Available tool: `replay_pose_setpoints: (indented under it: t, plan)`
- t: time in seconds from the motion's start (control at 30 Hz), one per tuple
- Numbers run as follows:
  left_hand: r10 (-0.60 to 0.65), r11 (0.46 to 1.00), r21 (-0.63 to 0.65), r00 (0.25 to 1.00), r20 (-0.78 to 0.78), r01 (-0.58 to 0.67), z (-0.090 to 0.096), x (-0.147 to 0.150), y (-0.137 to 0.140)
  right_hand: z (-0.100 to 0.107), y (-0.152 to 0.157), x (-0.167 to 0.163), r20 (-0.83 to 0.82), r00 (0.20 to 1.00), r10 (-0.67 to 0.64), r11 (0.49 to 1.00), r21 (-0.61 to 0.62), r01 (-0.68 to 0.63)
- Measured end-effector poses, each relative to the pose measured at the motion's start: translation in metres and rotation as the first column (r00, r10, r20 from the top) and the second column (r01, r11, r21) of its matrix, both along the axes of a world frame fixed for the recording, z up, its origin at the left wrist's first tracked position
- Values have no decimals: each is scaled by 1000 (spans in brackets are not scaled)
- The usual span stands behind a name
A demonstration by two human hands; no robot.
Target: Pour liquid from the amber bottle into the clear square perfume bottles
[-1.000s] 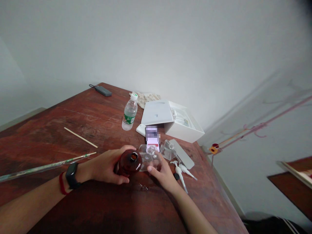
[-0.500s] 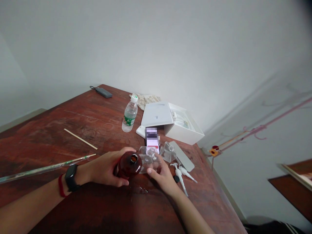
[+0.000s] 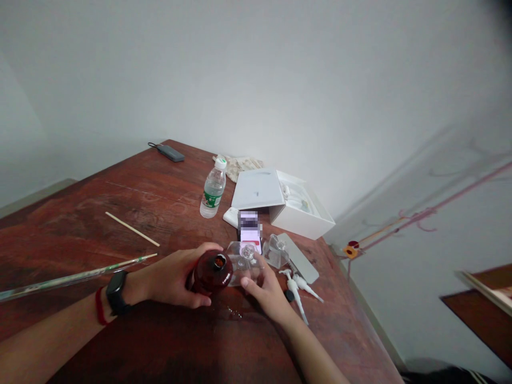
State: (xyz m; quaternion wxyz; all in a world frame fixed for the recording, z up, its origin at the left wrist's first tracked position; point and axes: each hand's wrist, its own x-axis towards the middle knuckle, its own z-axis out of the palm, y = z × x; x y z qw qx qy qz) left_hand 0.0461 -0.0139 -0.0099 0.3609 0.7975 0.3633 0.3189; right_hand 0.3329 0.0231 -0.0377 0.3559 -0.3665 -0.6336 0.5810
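Note:
My left hand [image 3: 180,277] wraps around a dark brown-red bottle [image 3: 212,274] with an uncapped mouth. Beside it, my right hand [image 3: 268,285] has its fingers and thumb around a clear square bottle [image 3: 238,261] with an open neck. The two bottles stand close together. A second clear bottle [image 3: 276,250] is just beyond my right hand. White pump heads [image 3: 294,288] and a small black cap [image 3: 289,295] lie to the right of that hand. Small wet drops show on the wood below the brown bottle.
A water bottle [image 3: 213,192] stands farther back, near a phone [image 3: 250,232] and an opened white box [image 3: 302,213]. A grey flat slab [image 3: 302,258] lies at right. Chopsticks [image 3: 132,228], a long wrapped packet [image 3: 72,277] and a dark grey device [image 3: 170,153] are on the left.
Almost nothing differs. Both hands keep their places on the two bottles, and the view has shifted very slightly.

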Motion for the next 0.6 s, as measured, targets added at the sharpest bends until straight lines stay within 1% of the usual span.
replay_pose_setpoints:
  t: [0.13, 0.33, 0.6]
  plan:
    - [-3, 1000, -6, 1000, 6, 3, 0, 0, 0, -3, 1, 1, -4, 1000, -19, 1000, 22, 19]
    - [-8, 1000, -8, 1000, 10, 8, -1, 0, 1, -4, 0, 0, -10, 1000, -9, 1000, 1, 9]
    - [-8, 1000, 6, 1000, 9, 8, -1, 0, 1, -3, 1, 2, 7, 1000, -16, 1000, 4, 16]
